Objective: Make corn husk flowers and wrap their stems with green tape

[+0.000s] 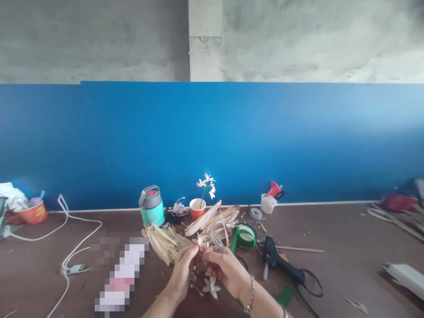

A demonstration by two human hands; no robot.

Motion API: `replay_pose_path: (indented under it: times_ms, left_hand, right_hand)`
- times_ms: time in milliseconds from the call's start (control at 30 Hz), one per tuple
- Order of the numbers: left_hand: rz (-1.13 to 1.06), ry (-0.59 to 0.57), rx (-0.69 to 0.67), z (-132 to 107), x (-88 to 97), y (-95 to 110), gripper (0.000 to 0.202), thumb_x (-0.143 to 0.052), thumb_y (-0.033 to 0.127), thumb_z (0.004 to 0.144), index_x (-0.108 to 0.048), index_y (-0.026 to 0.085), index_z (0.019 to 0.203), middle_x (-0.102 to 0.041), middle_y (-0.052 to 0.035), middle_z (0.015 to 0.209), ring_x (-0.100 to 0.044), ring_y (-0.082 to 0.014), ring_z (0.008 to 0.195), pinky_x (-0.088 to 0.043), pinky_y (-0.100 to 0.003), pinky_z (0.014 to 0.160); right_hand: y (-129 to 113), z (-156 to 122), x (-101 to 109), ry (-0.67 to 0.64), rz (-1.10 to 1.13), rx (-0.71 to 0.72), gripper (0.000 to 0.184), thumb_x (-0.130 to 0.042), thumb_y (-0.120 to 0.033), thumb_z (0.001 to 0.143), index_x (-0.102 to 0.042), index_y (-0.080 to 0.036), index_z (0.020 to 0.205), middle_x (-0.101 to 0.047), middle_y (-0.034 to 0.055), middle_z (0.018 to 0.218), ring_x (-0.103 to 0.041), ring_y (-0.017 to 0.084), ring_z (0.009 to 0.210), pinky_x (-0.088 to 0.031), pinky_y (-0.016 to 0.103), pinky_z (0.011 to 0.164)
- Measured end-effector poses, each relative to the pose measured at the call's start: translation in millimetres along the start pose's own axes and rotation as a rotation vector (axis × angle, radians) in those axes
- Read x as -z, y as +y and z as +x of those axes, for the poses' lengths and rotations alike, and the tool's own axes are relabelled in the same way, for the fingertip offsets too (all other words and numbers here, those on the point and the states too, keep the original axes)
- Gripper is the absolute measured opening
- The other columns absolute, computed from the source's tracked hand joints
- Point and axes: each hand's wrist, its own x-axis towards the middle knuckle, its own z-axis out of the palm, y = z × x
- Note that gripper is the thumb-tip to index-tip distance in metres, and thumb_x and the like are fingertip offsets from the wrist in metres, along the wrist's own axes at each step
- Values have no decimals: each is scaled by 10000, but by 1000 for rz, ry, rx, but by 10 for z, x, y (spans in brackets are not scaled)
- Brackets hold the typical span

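The left hand (184, 268) and right hand (225, 267) meet fingertip to fingertip. Both are pinched on a small pale strip of dried husk (200, 245), held just in front of the loose pile of straw-coloured husk strips (165, 243). Nearer the person than the pile lies a little white husk flower (211, 287). Right of the pile sit a green tape roll (245, 236) and a black glue gun (276, 259). Behind it stand a red paper cup (197, 208) and a teal flask with grey lid (151, 208).
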Motion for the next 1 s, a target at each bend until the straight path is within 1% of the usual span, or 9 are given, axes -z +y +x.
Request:
replay_pose_path:
  times_ms: [100, 233, 367, 500, 600, 667, 733, 900, 1000]
  left_hand:
    - [42, 32, 13, -1, -10, -6, 340, -637, 454, 741, -705, 122, 734, -590, -2, 502, -499, -111, 457, -324, -213, 449]
    - [51, 17, 16, -9, -38, 33, 340, -667, 474, 711, -702, 135, 706, -626, -9, 567, -531, -116, 484, -376, -223, 488]
    - [60, 4, 30, -14, -57, 63, 373, -671, 507, 691, -718, 140, 737, -605, -2, 507, -536, -129, 457, -409, -244, 496]
    - [26, -6, 38, -19, -55, 59, 356, -675, 482, 701, -724, 138, 777, -593, 3, 485, -521, -125, 436, -406, -240, 467]
    - [61, 29, 18, -29, -60, 58, 328, -699, 457, 686, -731, 145, 782, -649, -24, 614, -560, -142, 535, -430, -240, 512]
    - [104, 50, -3, -39, -74, 63, 326, -705, 459, 677, -740, 153, 787, -681, -51, 752, -596, -176, 659, -455, -252, 577]
    - [145, 65, -31, -50, -91, 71, 340, -693, 476, 680, -748, 162, 800, -687, -67, 831, -607, -212, 757, -474, -281, 650]
    - [332, 52, -182, -61, -104, 105, 318, -631, 470, 740, -756, 186, 809, -667, -65, 805, -596, -237, 849, -459, -323, 806]
    - [400, 66, -281, -51, -87, 118, 280, -612, 437, 767, -753, 198, 812, -656, -68, 868, -580, -241, 918, -437, -309, 850]
  right_hand:
    - [16, 11, 11, -5, 13, -13, 202, -750, -233, 541, -592, -126, 609, -571, -25, 512, -456, 39, 400, -311, 164, 412]
    - [44, 20, 11, -14, 39, -11, 234, -769, -247, 523, -591, -123, 611, -575, -23, 529, -461, 37, 413, -335, 163, 436]
    - [67, 21, 3, -39, 55, 12, 291, -788, -308, 525, -596, -116, 632, -578, -15, 548, -465, 43, 425, -345, 174, 454]
    - [97, 36, 13, -61, 44, 68, 327, -798, -351, 542, -596, -113, 639, -579, -9, 545, -465, 50, 432, -320, 180, 451]
    - [118, 49, 17, -53, -20, 162, 347, -791, -395, 568, -609, -116, 663, -588, -5, 553, -489, 69, 459, -331, 191, 471]
    - [124, 50, 6, -29, -68, 224, 351, -784, -418, 583, -610, -126, 672, -582, -11, 555, -504, 84, 479, -353, 202, 490]
    - [127, 47, -15, 1, -99, 265, 352, -785, -423, 579, -604, -133, 663, -568, -19, 545, -504, 94, 484, -371, 211, 498]
    - [151, 47, -58, 51, -137, 354, 321, -769, -399, 591, -571, -155, 655, -546, -26, 552, -507, 113, 500, -408, 231, 509]
    - [151, 35, -40, 95, -184, 447, 253, -725, -343, 641, -550, -176, 716, -562, -16, 647, -510, 116, 543, -412, 226, 513]
